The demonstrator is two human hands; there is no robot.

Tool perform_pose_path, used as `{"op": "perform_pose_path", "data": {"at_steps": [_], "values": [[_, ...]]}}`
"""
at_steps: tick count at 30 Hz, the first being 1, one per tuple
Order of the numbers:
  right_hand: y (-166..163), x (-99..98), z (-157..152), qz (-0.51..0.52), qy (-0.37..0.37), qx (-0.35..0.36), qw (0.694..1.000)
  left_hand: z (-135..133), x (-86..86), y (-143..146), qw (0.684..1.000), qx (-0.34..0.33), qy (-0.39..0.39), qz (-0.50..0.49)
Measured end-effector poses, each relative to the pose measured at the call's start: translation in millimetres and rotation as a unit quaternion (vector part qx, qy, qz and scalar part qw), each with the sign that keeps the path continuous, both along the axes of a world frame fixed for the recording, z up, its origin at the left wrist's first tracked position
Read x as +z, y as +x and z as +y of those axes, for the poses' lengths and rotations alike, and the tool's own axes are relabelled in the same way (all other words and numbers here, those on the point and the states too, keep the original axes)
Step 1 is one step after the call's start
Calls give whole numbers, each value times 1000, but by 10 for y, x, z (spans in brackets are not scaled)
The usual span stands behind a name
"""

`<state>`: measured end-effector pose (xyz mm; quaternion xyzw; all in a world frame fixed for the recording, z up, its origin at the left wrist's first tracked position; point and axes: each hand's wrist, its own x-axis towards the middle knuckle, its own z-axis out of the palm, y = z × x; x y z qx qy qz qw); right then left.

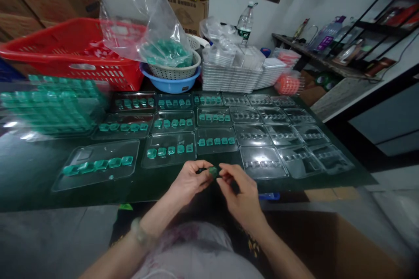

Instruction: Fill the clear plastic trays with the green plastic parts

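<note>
My left hand [191,181] pinches a small green translucent piece [213,171] between thumb and fingers, just over the table's front edge. Close beside it on the right is my right hand [240,185], its thumb and fingertips slightly apart and curled toward the piece. I see nothing between those fingertips, and whether they touch the piece I cannot tell. Beyond my hands lie rows of clear plastic trays. Green cube-like pieces fill a row of hollows in the left ones, such as the near tray [170,161]. The trays on the right, like this clear tray [263,170], show no green pieces.
Stacked green-filled trays [52,109] stand at the left. Behind are a red basket [108,74], a bag of green pieces [170,52] in a strainer over a blue basin [173,85], stacked clear trays [229,78] and a water bottle [245,22]. Red-filled packs [290,83] sit farther right.
</note>
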<state>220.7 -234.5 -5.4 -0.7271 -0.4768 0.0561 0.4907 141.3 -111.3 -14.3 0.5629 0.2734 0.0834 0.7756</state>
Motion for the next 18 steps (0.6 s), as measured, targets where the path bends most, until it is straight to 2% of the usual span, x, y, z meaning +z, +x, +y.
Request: {"op": "perform_pose_path", "data": {"at_steps": [2,5,8,11,13,16,18], "values": [[89,44,-102,75,15,17,997,-44,-18,34,994,-35,-97,-24],[178,55,-196,126,0,51,991,-111,-37,96,981,-83,-166,-55],[204,26,-256,169,-3,49,984,-157,-46,141,972,-100,-206,-42],[214,-22,-314,244,-12,47,968,-186,-24,162,971,-121,-205,-16],[234,-65,-350,305,-24,36,951,-205,17,172,980,-141,-141,3],[281,-138,-391,387,-24,27,921,-236,102,193,987,-123,98,6],[306,-178,-410,416,-11,30,909,-258,151,213,964,-94,247,-13]]}}
